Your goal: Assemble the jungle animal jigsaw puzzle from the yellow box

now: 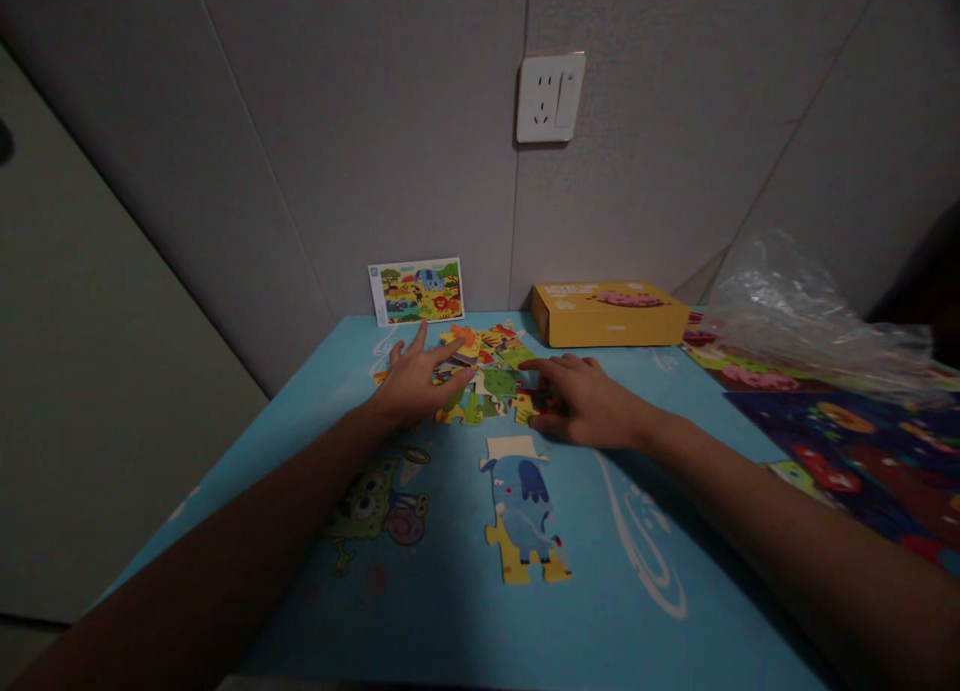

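Observation:
A loose heap of colourful jigsaw puzzle pieces (495,381) lies toward the back of the blue table. On the heap's left side rests my left hand (418,379), fingers spread over the pieces. My right hand (581,399) is at the heap's right edge, its index finger stretched toward the pieces and its other fingers curled; thumb and fingertips are close to a yellow piece (524,408), and I cannot tell whether it is gripped. Nearer to me lie joined puzzle pieces showing a blue elephant (523,506), apart from both hands.
A picture card (418,291) of the animal scene leans on the wall at the back. Right of it stands a yellow box (611,314). Clear plastic wrapping (810,311) and dark printed puzzle sheets (862,451) lie on the right. A socket (550,98) is on the wall.

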Demonstrator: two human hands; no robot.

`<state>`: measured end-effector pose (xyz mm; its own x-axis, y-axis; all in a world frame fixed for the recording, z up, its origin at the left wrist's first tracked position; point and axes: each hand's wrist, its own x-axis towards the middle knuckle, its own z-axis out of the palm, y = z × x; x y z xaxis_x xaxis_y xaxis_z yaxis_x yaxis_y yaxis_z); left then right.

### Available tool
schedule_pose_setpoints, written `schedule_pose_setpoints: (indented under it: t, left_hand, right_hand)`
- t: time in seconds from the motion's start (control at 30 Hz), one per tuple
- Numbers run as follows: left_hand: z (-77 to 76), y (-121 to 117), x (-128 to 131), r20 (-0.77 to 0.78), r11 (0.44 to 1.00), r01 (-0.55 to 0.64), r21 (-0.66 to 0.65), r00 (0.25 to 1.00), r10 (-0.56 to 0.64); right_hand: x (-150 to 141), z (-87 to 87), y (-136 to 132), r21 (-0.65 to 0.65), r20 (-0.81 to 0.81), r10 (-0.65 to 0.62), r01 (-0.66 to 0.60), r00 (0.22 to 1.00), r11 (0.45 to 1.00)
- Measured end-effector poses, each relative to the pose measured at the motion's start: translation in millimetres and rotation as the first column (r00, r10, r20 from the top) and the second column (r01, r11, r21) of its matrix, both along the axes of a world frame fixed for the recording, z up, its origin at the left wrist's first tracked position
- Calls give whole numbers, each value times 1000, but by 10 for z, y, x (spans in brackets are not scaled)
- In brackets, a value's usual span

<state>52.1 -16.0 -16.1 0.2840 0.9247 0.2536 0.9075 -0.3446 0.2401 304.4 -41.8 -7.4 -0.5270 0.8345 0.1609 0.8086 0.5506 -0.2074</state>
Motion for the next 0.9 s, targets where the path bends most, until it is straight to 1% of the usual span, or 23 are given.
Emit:
schedule_pose_setpoints:
  t: [0.23, 0.33, 0.43, 0.53, 0.6, 0.67, 0.8, 0.9]
  left_hand:
    - [5, -1, -4, -4, 1000, 2, 0, 1000, -2]
    - [2, 4, -9, -17, 1000, -8, 9, 1000, 8]
    - [5, 7, -8, -47, 1000, -21, 14, 999, 21]
    - [10, 5, -3, -55, 1000, -27, 10, 998, 27]
    - [13, 3, -1, -42, 1000, -26, 8, 999, 27]
    - [14, 0, 0, -33, 1000, -21, 6, 999, 21]
    - [13, -4, 1, -28, 1000, -14, -2, 999, 14]
    - [10, -4, -1, -26, 1000, -12, -2, 1000, 12]
  right_hand:
    - [5, 42, 38, -15, -55, -52, 51, 997, 999]
    - [39, 61, 51, 18, -75, -90, 91, 993, 996]
    - [78, 63, 62, 63, -34, -199, 201, 979, 978]
    - [96, 28, 59, 45, 59, -294, 292, 954, 955]
    - [92, -5, 49, 10, 99, -305, 306, 947, 952]
    - [78, -33, 41, -24, 105, -297, 301, 949, 953]
    - [44, -62, 36, -100, 49, -285, 289, 957, 952]
    - [34, -75, 31, -84, 6, -291, 290, 957, 953]
